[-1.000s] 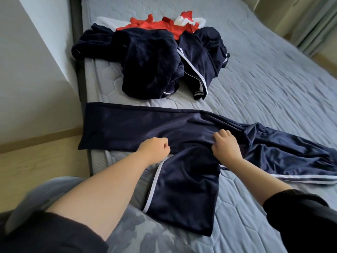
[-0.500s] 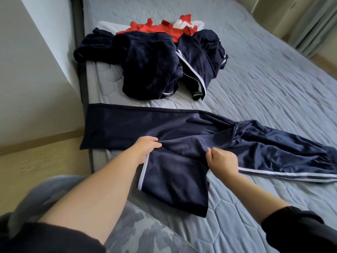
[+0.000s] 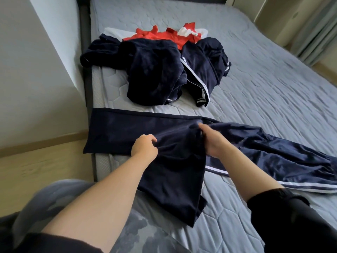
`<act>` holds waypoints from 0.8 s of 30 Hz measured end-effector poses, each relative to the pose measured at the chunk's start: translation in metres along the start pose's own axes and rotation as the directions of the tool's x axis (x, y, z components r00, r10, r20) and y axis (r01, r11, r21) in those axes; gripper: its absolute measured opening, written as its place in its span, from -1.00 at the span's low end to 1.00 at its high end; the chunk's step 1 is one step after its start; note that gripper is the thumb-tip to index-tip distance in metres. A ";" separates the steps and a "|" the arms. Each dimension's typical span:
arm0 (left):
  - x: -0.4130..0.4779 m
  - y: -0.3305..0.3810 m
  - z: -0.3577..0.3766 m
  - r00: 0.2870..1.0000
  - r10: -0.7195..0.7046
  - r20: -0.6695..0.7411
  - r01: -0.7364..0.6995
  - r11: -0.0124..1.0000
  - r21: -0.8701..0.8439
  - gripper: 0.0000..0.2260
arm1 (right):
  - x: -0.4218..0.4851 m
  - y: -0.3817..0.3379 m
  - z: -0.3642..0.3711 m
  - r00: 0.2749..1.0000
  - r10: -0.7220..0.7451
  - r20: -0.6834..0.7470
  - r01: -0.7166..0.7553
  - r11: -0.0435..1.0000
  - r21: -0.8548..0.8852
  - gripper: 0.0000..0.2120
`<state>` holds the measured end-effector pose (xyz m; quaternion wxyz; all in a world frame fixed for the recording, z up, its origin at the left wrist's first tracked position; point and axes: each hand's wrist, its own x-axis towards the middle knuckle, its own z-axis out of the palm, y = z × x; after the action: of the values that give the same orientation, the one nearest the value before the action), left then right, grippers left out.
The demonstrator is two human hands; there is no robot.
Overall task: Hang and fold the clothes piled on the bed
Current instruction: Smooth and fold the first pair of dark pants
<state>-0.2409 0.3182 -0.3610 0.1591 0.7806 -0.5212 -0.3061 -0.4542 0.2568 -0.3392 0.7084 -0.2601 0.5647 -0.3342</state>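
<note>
Right hand (image 3: 213,141) moved farther up trousers (image 3: 127,132) — gripping.

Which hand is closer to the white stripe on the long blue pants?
Right. The right hand grips the pants just above the white stripe, which starts beside its wrist. The left hand pinches fabric farther left, across the folded leg.

Your right hand (image 3: 213,141) came out motion-blurred, fingertips lost in a fold of the navy trousers (image 3: 127,132), which ran off the right edge. The red garment (image 3: 151,36) was mostly buried under the navy pile (image 3: 156,73).
</note>
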 end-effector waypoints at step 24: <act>-0.027 0.028 0.012 0.664 0.616 0.424 -0.743 0.603 0.288 -0.67 | 0.039 0.021 0.009 0.995 0.038 -0.094 -0.074 0.910 -0.408 -0.50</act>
<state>-0.2762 0.3318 -0.3460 0.0088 0.4821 -0.8522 -0.2031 -0.4367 0.2399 -0.3771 0.6229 -0.3727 0.6587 -0.1982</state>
